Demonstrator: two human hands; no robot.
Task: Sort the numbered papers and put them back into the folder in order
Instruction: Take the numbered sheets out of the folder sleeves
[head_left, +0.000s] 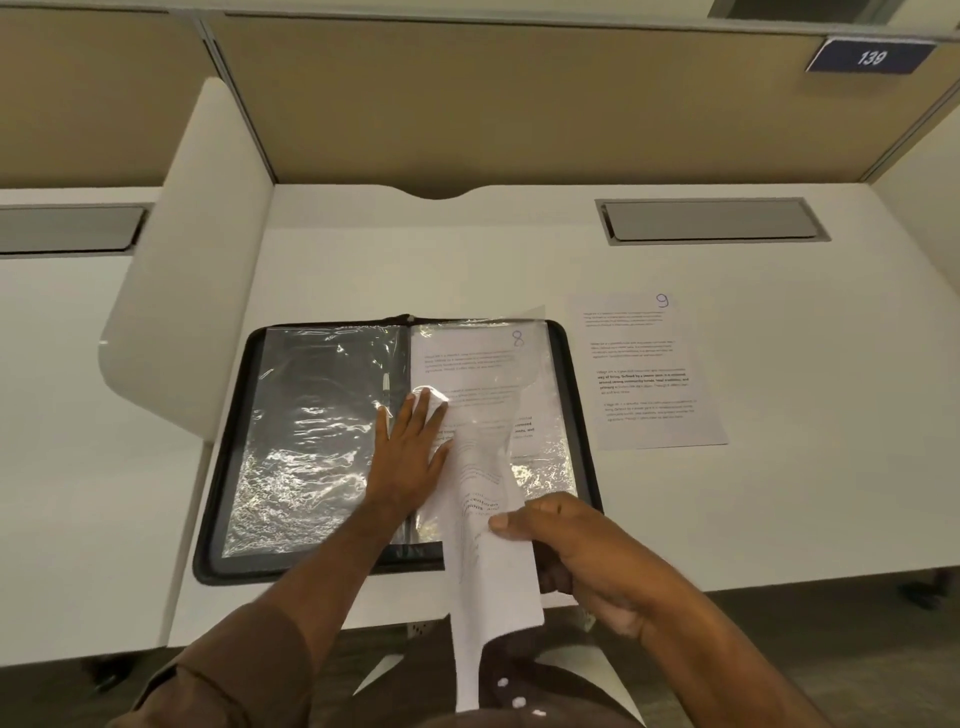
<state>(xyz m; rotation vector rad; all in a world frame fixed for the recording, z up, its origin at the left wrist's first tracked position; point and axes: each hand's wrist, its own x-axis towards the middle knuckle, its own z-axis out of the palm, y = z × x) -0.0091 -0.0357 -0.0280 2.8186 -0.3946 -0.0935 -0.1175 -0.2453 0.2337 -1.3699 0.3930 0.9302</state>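
Note:
A black zip folder (223, 467) lies open on the white desk, with clear plastic sleeves on both sides. The right-hand sleeve holds a printed paper marked 8 (483, 358). My left hand (408, 457) lies flat with spread fingers across the folder's spine, fingertips on the right sleeve. My right hand (576, 561) grips a curled printed sheet (488, 566) at the folder's near right corner; the sheet's upper end reaches into the right sleeve and its lower end hangs over the desk edge. A paper marked 9 (649, 374) lies flat to the right of the folder.
A white divider panel (187, 260) stands at the folder's left. A grey cable flap (711, 221) is set into the desk at the back right. A tan partition wall with a sign reading 139 (870, 56) closes off the back.

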